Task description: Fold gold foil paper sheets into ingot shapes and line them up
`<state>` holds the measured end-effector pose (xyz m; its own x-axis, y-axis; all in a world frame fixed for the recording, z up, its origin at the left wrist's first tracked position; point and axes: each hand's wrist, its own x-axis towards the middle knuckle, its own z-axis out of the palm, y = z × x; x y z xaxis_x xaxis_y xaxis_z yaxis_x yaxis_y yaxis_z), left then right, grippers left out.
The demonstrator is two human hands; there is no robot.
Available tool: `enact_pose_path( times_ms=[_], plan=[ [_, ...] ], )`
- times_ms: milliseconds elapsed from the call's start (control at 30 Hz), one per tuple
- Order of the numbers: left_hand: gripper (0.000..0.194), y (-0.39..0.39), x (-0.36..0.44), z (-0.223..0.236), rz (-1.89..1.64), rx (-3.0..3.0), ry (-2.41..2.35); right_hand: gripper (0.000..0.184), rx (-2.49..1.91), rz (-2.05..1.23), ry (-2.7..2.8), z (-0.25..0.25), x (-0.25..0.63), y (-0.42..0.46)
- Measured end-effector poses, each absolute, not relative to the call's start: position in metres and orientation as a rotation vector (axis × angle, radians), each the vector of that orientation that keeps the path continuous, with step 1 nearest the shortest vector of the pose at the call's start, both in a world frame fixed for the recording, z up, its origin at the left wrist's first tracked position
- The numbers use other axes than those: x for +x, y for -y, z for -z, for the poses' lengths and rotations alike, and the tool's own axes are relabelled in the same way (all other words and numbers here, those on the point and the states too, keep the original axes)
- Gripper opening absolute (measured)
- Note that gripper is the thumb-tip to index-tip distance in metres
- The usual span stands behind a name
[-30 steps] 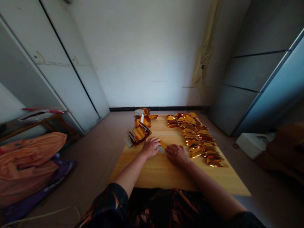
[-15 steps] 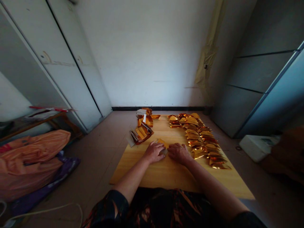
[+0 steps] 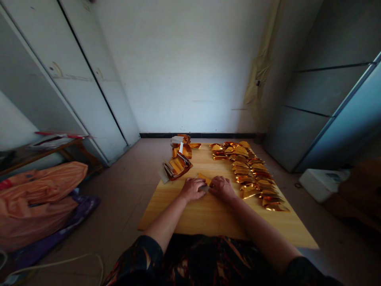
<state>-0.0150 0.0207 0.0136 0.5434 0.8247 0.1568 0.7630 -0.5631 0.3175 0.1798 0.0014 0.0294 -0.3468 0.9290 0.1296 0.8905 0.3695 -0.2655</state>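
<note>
A sheet of gold foil paper (image 3: pixel 203 177) with a greyish underside lies on the wooden board between my hands. My left hand (image 3: pixel 192 189) is closed at the sheet's left side, its thumb and fingers pressing the paper. On the right side, my right hand (image 3: pixel 221 187) pinches the near edge with bent fingers. Much of the sheet is covered by both hands. To the right sit rows of folded gold foil pieces (image 3: pixel 240 171). At the far left of the board, a bundle of foil sheets (image 3: pixel 177 166) stands partly curled.
The wooden board (image 3: pixel 208 216) rests low over the tiled floor. A second bundle of foil paper (image 3: pixel 182 150) is at its back left corner. Orange plastic bags (image 3: pixel 44 198) lie on the left. On the right are a grey refrigerator (image 3: pixel 306 103) and a white box (image 3: pixel 318 184).
My right hand has risen slightly and its fingers are more bent at the paper's edge. The left hand has shifted little, and more of the gold sheet shows between the hands.
</note>
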Motion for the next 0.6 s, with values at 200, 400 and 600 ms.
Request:
enact_pose_path(
  times_ms=[200, 400, 600],
  plan=[
    [0.032, -0.0219, -0.0153, -0.0121, -0.468, 2.529, -1.340, 0.015, -1.617, -0.213, 2.346, -0.0295, 0.1779, -0.0045],
    [0.030, -0.0207, -0.0134, -0.0127, -0.499, 2.511, -1.340, 0.011, -1.660, -0.204, 2.293, -0.0276, 0.1741, -0.0069],
    [0.030, -0.0231, -0.0137, -0.0108, -0.529, 2.465, -1.353, 0.013, -1.674, -0.199, 2.249, -0.0260, 0.1723, -0.0068]
  ],
)
